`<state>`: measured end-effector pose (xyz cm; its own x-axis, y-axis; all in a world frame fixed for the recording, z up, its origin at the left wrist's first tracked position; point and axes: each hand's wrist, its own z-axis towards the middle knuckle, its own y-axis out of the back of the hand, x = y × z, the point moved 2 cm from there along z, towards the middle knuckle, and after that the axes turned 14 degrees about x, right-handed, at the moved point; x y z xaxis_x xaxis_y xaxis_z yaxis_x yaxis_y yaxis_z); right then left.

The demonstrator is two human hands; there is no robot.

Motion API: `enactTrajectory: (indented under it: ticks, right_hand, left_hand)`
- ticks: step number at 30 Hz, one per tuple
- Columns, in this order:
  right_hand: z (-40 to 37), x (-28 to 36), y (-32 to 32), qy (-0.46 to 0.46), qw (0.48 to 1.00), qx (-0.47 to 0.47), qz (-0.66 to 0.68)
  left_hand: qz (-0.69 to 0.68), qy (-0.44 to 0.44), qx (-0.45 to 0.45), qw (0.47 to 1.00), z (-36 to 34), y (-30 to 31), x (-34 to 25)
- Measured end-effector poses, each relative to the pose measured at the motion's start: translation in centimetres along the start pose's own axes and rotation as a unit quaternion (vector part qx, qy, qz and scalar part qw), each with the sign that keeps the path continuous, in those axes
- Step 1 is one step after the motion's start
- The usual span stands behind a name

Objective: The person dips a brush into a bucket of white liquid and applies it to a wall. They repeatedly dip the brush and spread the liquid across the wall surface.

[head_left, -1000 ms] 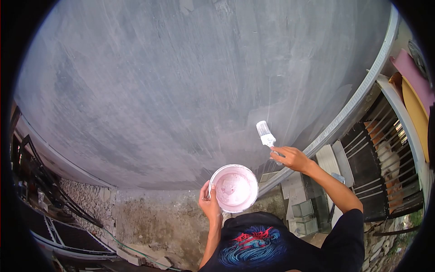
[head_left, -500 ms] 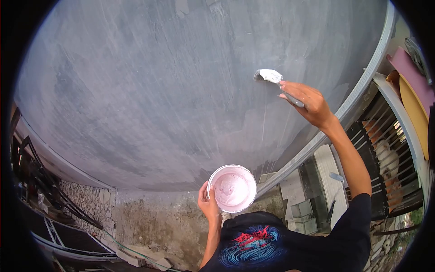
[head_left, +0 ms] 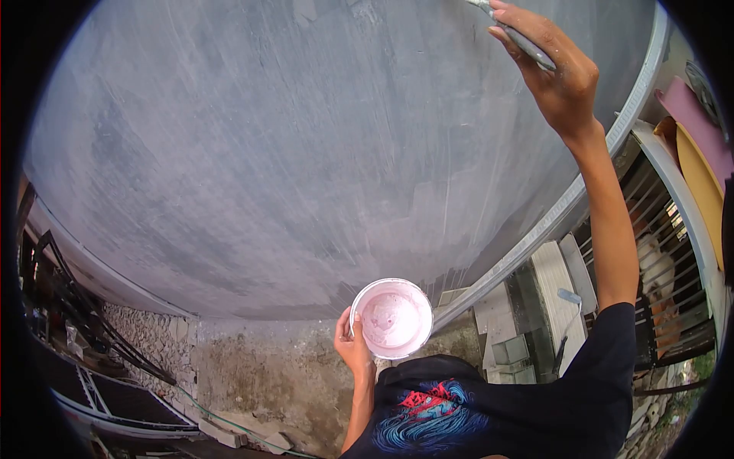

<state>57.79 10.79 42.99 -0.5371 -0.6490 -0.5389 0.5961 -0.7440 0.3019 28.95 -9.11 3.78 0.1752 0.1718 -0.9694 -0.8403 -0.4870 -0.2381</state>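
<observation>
My left hand (head_left: 353,341) grips a round white bucket (head_left: 420,294) by its left side, thumb over the rim. Inside it lies pale pink paint (head_left: 391,320). Raised high at the upper right, my right hand (head_left: 556,70) is wrapped round the grey handle of a paintbrush (head_left: 527,47). The brush's head is mostly cut off by the top edge of the view. Behind both hands stands a large grey wall (head_left: 290,153) with streaky, uneven paint; whether the bristles touch it cannot be seen.
A pale metal edge (head_left: 527,256) borders the wall on the right. Beyond it are a paint roller (head_left: 567,298), a barred cage (head_left: 638,183) with a light-furred animal (head_left: 656,268), and yellow and pink sheets. Dark pipes (head_left: 99,317) and a green hose (head_left: 222,423) lie at the lower left.
My right hand has moved up and slightly right with the paintbrush, taking the white-coated bristles to the top edge of the view. My left hand and the bucket have stayed in place.
</observation>
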Motion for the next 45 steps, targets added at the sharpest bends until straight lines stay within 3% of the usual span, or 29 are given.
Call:
enactTrajectory:
  ticks: [13, 24, 28, 30, 34, 36, 39, 43, 45]
  right_hand:
    - [-15.6, 14.5, -7.0, -0.095, 0.975, 0.165, 0.119]
    - [-28.0, 23.4, -9.2, -0.209, 0.867, 0.347, 0.291]
    - [-27.9, 24.4, -8.4, -0.229, 0.853, 0.351, 0.310]
    - [-27.8, 24.3, -8.4, -0.271, 0.822, 0.350, 0.359]
    - [-24.9, 24.1, -6.8, -0.309, 0.818, 0.319, 0.367]
    - [-22.4, 23.7, -5.2, -0.379, 0.794, 0.211, 0.426]
    - [-18.4, 23.2, -1.3, -0.402, 0.772, 0.147, 0.469]
    - [-15.9, 24.6, 2.6, -0.384, 0.745, 0.139, 0.527]
    - [-15.8, 26.2, 3.3, -0.345, 0.699, 0.192, 0.596]
  left_hand:
    - [-0.001, 0.006, 0.000, 1.000, 0.3, 0.2, -0.2]
    - [0.017, 0.009, 0.014, 1.000, -1.1, -0.4, 0.0]
    - [0.027, 0.005, 0.009, 1.000, -1.4, 0.0, 0.3]
    - [0.028, 0.005, 0.008, 1.000, -1.9, 0.0, 0.0]
    - [0.025, -0.003, -0.007, 1.000, -1.9, 0.7, 0.3]
    - [0.028, -0.008, -0.012, 1.000, -1.8, 1.2, 0.4]
    - [0.032, -0.015, -0.017, 0.999, -1.8, 1.4, 0.3]
    - [0.032, -0.016, -0.023, 0.999, -1.4, 1.0, -0.7]
    - [0.031, -0.025, -0.018, 0.999, -1.2, 0.4, -1.2]
